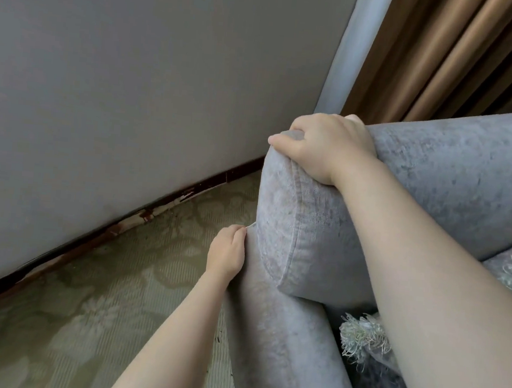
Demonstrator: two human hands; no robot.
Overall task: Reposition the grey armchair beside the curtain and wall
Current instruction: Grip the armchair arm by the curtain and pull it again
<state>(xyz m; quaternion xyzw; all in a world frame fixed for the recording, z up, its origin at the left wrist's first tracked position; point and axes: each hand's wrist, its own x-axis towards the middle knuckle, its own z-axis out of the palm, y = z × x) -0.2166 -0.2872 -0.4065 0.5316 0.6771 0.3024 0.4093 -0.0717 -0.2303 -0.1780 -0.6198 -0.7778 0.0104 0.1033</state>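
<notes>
The grey armchair point(322, 240) fills the right half of the view, its plush backrest corner near the middle. My right hand point(324, 144) grips the top corner of the backrest, fingers curled over its far side. Lower down, my left hand point(226, 250) clasps the outer edge where the backrest meets the armrest. The brown curtain point(465, 51) hangs at the upper right, directly behind the chair. The grey wall point(135, 75) covers the left and top. A strip of floor lies between the chair and the wall.
Patterned greenish carpet point(116, 290) covers the floor at the lower left. A dark, chipped skirting board point(141, 211) runs along the wall's foot. A pale vertical frame point(351, 47) separates wall and curtain. A fringed cushion point(363, 336) lies on the seat.
</notes>
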